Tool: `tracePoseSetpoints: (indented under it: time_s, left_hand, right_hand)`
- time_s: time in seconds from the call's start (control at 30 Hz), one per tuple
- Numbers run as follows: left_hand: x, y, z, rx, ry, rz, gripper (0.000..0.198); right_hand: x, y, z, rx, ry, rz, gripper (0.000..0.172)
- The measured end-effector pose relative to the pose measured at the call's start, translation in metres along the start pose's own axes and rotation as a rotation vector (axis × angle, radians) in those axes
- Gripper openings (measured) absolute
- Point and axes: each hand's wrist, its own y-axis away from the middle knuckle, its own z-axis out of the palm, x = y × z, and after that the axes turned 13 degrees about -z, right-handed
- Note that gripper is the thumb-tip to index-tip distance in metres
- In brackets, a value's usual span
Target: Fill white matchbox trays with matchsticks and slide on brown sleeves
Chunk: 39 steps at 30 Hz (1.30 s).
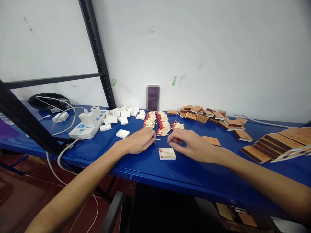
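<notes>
At the left edge we see a smooth purple object [7,132], cut off. Our left hand [141,141] lies palm-down, fingers bent, hiding the near end of a row of red-tipped wooden matches [150,120]; we cannot tell whether its fingertips grip anything. Behind, a dark purple rectangle [153,98] is pixelated. A white cardboard tray [167,158] holding matches sits between our hands on the blue counter [143,166]. Our right hand [191,146] curves above, thumb and fingers parted, holding nothing. Stacked orange-and-brown cardboard sleeves [283,142] run past the right edge.
</notes>
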Motion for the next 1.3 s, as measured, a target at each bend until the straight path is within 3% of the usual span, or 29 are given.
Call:
tracePoseSetpoints:
  time_s: [0.13,0.23,0.43,0.57,0.77,0.9,1.1,1.3]
  left_hand:
    - [0.021,0.004,-0.004,0.016,0.124,0.061,0.023]
    - [0.031,0.004,-0.004,0.015,0.127,0.078,0.022]
    - [0.010,0.006,-0.006,0.098,0.006,-0.070,0.029]
    - [-0.002,0.010,-0.006,0.071,-0.138,-0.085,0.024]
    - [-0.003,0.007,0.004,0.006,-0.238,-0.044,0.025]
    - [0.001,0.007,0.003,-0.013,-0.147,-0.063,0.025]
    - [0.014,0.016,-0.009,0.036,0.120,-0.011,0.027]
    - [0.021,0.025,-0.016,0.075,0.176,-0.009,0.024]
  right_hand:
    - [0.005,0.008,0.000,0.169,-0.007,0.017,0.016]
    - [0.009,0.013,0.003,0.227,-0.043,0.065,0.017]
    - [0.007,0.019,0.012,0.037,-0.076,-0.025,0.019]
    - [-0.001,0.017,0.016,-0.052,-0.093,-0.045,0.028]
    - [-0.006,0.015,0.022,-0.132,-0.035,-0.069,0.035]
    - [-0.006,0.015,0.024,-0.107,-0.032,-0.080,0.036]
    - [-0.005,0.018,0.029,0.059,0.028,-0.161,0.033]
    - [-0.005,0.020,0.031,0.099,0.046,-0.147,0.032]
